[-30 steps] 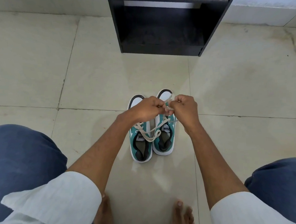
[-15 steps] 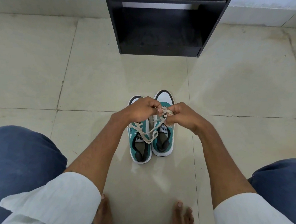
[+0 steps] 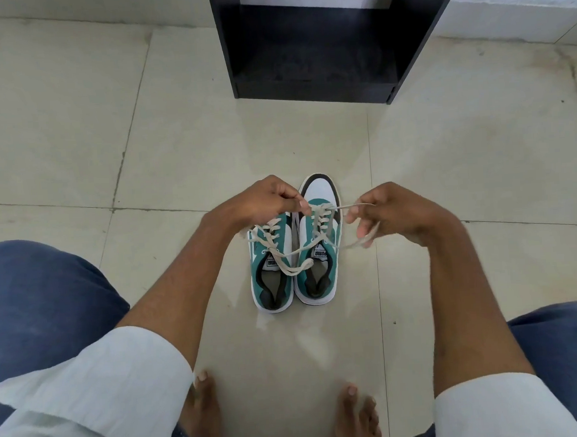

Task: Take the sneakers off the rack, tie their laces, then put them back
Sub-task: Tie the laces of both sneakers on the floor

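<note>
Two teal-and-white sneakers stand side by side on the tiled floor, toes pointing away from me: the left sneaker (image 3: pixel 271 280) and the right sneaker (image 3: pixel 319 250). Cream laces (image 3: pixel 327 212) run up the right sneaker and stretch taut between my hands. My left hand (image 3: pixel 262 201) hovers over the left sneaker's toe and pinches one lace end. My right hand (image 3: pixel 391 213), to the right of the sneakers, grips the other end, which trails below its fingers. A loose lace from the left sneaker lies across both tongues.
The black shoe rack (image 3: pixel 317 44) stands open-fronted on the floor about a tile beyond the sneakers, its bottom shelf bare. My knees in blue trousers flank the view and my bare feet (image 3: pixel 356 413) rest just behind the sneakers. A white wall base (image 3: pixel 517 11) runs at the back right.
My hands were bunched together over the right sneaker's laces; now they have pulled apart sideways, the right hand moving right, drawing the lace taut between them.
</note>
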